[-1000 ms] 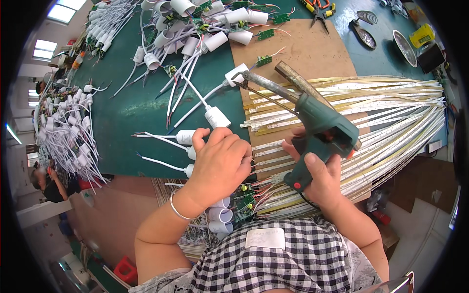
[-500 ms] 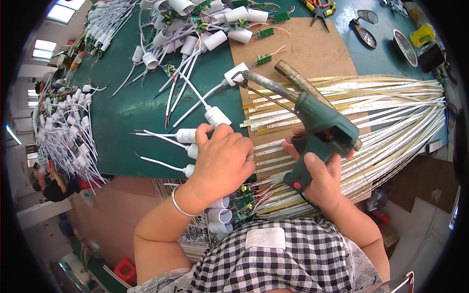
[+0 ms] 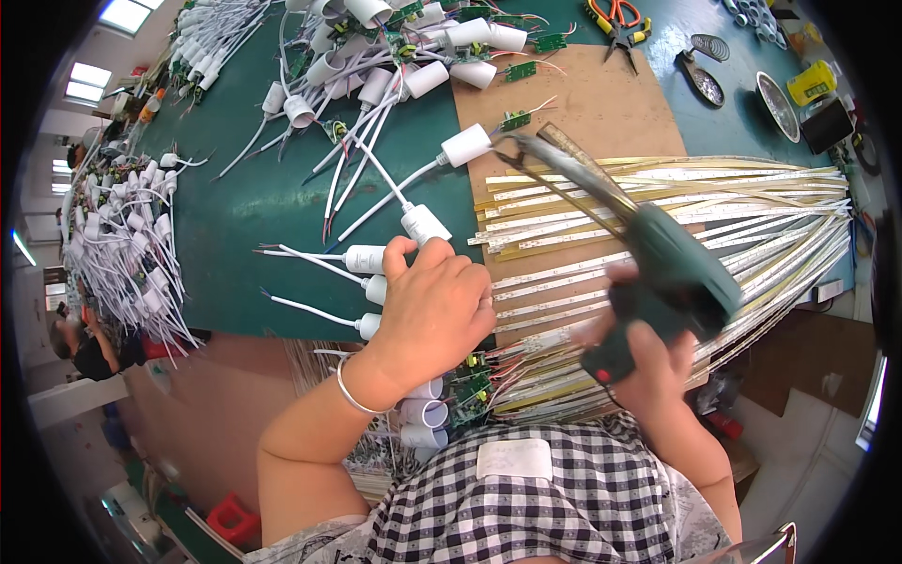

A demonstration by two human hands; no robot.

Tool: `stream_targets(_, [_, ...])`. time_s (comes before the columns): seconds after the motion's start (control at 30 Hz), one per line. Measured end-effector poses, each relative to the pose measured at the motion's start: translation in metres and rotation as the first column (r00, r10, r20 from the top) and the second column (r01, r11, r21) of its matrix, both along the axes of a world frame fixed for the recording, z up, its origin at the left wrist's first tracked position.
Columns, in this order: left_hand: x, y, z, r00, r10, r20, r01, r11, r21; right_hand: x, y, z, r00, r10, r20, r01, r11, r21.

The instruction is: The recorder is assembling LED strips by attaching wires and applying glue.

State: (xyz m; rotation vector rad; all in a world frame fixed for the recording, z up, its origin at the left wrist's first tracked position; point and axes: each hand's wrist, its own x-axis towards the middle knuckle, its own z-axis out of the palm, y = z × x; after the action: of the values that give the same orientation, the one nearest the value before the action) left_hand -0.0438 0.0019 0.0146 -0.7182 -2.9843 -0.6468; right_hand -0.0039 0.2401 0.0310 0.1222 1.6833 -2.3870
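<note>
My right hand (image 3: 648, 362) is wrapped round the handle of a dark green soldering gun (image 3: 681, 273), blurred by motion. Its long metal tip reaches left to just beside a white plastic cap (image 3: 467, 146) with a cable. At the table's near edge my left hand (image 3: 437, 305) has its fingers curled downward; what they pinch is hidden beneath them. Its fingertips are next to another white cap (image 3: 426, 224), and more white caps with cables (image 3: 365, 258) lie to its left. Just right of the hand are the ends of LED strips (image 3: 554, 282). Small green circuit boards (image 3: 470, 381) hang below.
A heap of white caps with boards (image 3: 376, 66) lies at the back, another pile (image 3: 122, 226) at the left. A metal bar (image 3: 573, 150) rests on the brown board (image 3: 601, 103). Pliers (image 3: 617, 33), a solder stand (image 3: 703, 80) and a metal dish (image 3: 777, 106) are at the back right.
My right hand has swung the soldering gun to the right. The left hand keeps its place by the caps. The whole view has shifted slightly.
</note>
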Motion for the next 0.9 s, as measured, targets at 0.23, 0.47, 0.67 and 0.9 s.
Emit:
stream_targets(0.23, [0.000,0.001,-0.002,1.000,0.010,-0.017,-0.009,1.000,0.026,0.057,0.061,0.004,0.952,0.301,-0.060,-0.197,0.751,0.631])
stream_targets(0.47, [-0.001,0.002,-0.002,1.000,0.007,-0.030,-0.006,1.000,0.031,0.069,0.063,-0.004,0.931,0.363,0.032,-0.273,0.638,0.720])
stream_targets(0.67, [-0.001,0.001,-0.003,0.999,0.008,-0.034,-0.007,1.000,0.029,0.058,0.066,-0.005,0.845,0.531,-0.068,-0.266,0.528,0.807])
stream_targets(0.9, [0.000,0.001,-0.003,1.000,0.011,-0.026,-0.011,1.000,0.028,0.061,0.064,-0.004,0.874,0.485,-0.031,-0.286,0.564,0.774])
